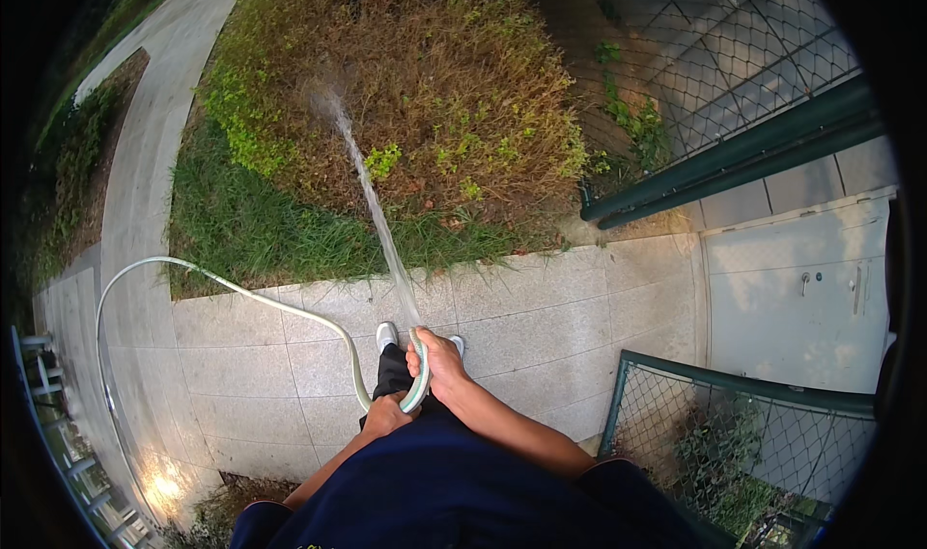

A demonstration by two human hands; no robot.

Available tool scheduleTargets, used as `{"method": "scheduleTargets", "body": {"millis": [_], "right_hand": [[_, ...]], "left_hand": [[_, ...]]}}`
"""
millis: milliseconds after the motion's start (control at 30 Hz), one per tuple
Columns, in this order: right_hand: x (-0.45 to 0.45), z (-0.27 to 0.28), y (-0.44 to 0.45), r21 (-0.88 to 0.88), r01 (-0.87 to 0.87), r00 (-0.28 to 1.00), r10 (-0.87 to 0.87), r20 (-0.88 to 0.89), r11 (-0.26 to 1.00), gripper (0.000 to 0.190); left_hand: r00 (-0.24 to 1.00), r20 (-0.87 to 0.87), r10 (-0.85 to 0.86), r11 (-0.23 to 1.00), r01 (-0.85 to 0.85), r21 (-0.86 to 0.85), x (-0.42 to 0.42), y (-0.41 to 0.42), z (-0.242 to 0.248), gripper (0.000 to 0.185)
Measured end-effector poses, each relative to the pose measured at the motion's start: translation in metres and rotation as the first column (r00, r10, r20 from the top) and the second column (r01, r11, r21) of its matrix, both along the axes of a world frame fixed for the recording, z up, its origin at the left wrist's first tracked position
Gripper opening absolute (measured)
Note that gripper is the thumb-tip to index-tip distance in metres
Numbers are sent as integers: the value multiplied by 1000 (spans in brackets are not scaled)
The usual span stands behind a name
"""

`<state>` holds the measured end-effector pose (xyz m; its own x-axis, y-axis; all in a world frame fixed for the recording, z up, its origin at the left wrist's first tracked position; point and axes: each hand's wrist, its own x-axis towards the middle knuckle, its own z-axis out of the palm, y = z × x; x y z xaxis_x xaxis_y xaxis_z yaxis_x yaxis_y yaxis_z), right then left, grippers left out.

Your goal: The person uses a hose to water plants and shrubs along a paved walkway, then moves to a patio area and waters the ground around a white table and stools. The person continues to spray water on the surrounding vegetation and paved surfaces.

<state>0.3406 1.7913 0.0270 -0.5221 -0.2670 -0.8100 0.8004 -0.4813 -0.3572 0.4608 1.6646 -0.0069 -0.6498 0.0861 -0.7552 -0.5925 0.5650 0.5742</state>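
Observation:
A pale garden hose (pixel 347 339) with a green stripe bends in front of my body. My right hand (pixel 437 359) grips it close to its open end, which points away from me. Lower down, near my waist, my left hand (pixel 389 414) is closed round the bend. A jet of water (pixel 373 201) leaves the hose and reaches a partly brown, dry-looking shrub (pixel 449 93) with some green leaves. The rest of the hose loops out to the left across the paving.
Grass (pixel 268 208) borders the stone-tiled path (pixel 536 324) under my feet. Green-framed chain-link fence panels (pixel 739 143) stand on the right, with a pale metal door (pixel 797 295) between them. A concrete walkway (pixel 137 165) runs along the left; a white railing (pixel 80 466) is at lower left.

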Motion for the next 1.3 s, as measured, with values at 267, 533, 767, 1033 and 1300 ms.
{"method": "scheduleTargets", "body": {"millis": [267,533,767,1033,1300], "right_hand": [[6,-8,17,30,122,990,-124,73,992,31],[14,-9,33,6,218,972,-218,86,976,29],[18,-6,35,27,261,956,-262,134,965,29],[16,-2,22,50,140,990,-141,10,989,27],[10,10,6,82,30,999,-26,-43,996,28]], "left_hand": [[997,14,-76,995,76,-67,-17,6,26,37],[987,-18,-158,985,156,-80,-19,5,24,37],[979,-29,-200,977,197,-87,-13,2,7,38],[989,-23,-148,988,147,-46,-7,0,3,38],[996,-46,-76,997,74,-28,-4,-4,6,36]]}}
